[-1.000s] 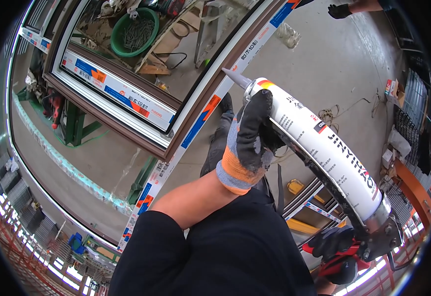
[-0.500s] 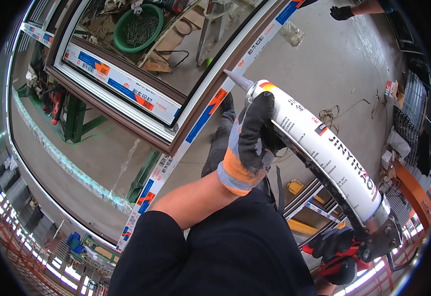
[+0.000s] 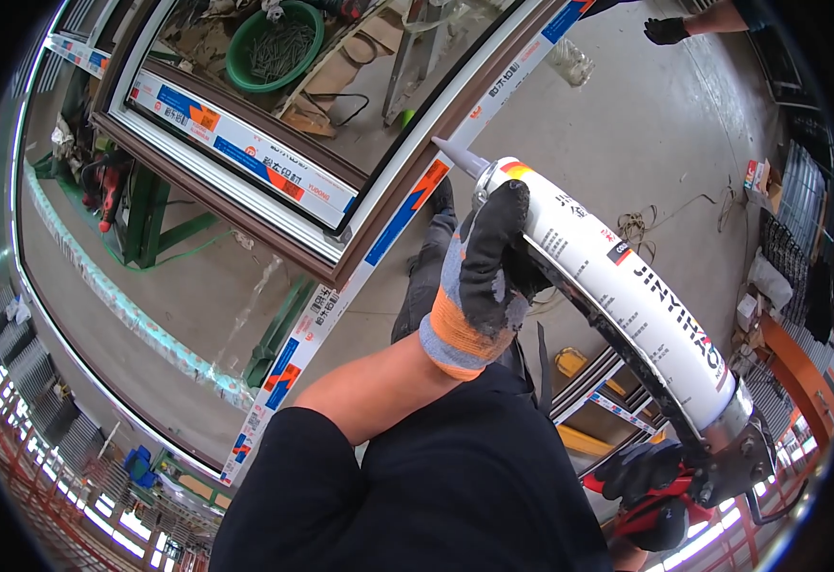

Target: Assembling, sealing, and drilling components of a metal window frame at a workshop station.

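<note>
My left hand (image 3: pixel 493 262), in a black-coated glove with an orange and grey cuff, is closed around the front of a caulking gun (image 3: pixel 617 334). A white sealant cartridge (image 3: pixel 627 286) lies in the gun's cradle. Its grey tapered nozzle (image 3: pixel 457 155) points up and left, with the tip at the outer brown edge of a window frame (image 3: pixel 393 186); whether it touches, I cannot tell. At the lower right my right hand (image 3: pixel 655 477), gloved in black and red, is wrapped round the gun's rear grip. Part of that hand is hidden behind the gun.
Inside the frame's opening, a green basin (image 3: pixel 274 48) of screws or nails shows below. Green supports (image 3: pixel 145 214) stand under the frame at left. Another person's black-gloved hand (image 3: pixel 666 30) is at the upper right. Cord (image 3: pixel 634 227) and stacked profiles (image 3: pixel 793 195) lie on the right.
The window frame has shifted very slightly in the picture, rightward and down. Both hands keep their hold on the caulking gun, and the nozzle tip is still by the frame's edge.
</note>
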`<act>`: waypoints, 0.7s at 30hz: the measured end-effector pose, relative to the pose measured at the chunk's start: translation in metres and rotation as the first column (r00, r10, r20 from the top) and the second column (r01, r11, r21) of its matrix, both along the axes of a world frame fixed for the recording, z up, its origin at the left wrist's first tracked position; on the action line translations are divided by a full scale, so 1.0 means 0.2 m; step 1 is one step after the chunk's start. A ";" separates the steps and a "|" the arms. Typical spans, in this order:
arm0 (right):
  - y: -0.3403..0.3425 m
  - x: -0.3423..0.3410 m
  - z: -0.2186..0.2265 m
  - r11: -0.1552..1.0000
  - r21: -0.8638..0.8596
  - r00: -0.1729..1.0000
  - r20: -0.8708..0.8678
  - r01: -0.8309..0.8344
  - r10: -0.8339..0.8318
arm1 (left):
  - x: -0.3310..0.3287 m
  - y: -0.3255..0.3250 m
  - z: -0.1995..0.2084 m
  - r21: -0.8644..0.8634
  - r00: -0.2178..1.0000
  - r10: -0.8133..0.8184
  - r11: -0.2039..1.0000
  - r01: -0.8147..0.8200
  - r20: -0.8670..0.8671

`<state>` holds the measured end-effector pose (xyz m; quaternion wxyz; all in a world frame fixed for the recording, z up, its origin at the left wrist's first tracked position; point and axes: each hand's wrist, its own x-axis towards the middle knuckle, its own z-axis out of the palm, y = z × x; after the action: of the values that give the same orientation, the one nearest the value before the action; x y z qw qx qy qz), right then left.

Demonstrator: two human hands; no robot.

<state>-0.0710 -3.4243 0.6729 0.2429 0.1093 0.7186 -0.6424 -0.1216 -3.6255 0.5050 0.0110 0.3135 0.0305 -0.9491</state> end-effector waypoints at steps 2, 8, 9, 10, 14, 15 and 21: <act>0.00 0.02 0.00 1.000 0.004 1.000 -0.002 -0.009 0.009 | 0.02 0.00 -0.01 -0.004 1.000 0.003 1.000 -0.003 0.019; 0.01 0.06 0.02 1.000 0.010 1.000 -0.002 -0.024 0.024 | 0.06 0.01 -0.02 -0.023 1.000 -0.025 0.999 0.026 0.003; 0.00 0.07 0.04 0.999 0.010 0.999 -0.005 -0.034 0.034 | 0.08 -0.01 -0.01 -0.024 1.000 -0.019 1.000 0.019 0.001; -0.03 0.07 0.06 0.999 0.010 0.999 -0.008 -0.043 0.043 | 0.09 -0.02 0.00 -0.017 1.000 -0.012 1.000 0.012 0.000; -0.02 0.10 0.04 0.998 0.016 0.998 -0.013 -0.060 0.060 | 0.14 -0.02 -0.01 -0.030 1.000 -0.020 0.999 0.020 0.001; -0.02 0.10 0.04 0.998 0.018 0.998 -0.016 -0.066 0.066 | 0.14 -0.01 -0.01 -0.029 1.000 -0.020 0.999 0.020 0.000; -0.01 0.16 0.03 0.994 0.022 0.994 -0.032 -0.106 0.107 | 0.20 -0.01 -0.01 -0.023 1.000 -0.014 1.000 0.014 0.014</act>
<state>-0.0384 -3.4254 0.6781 0.2637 0.0626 0.7340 -0.6228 -0.0816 -3.6275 0.5026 0.0081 0.3200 0.0172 -0.9472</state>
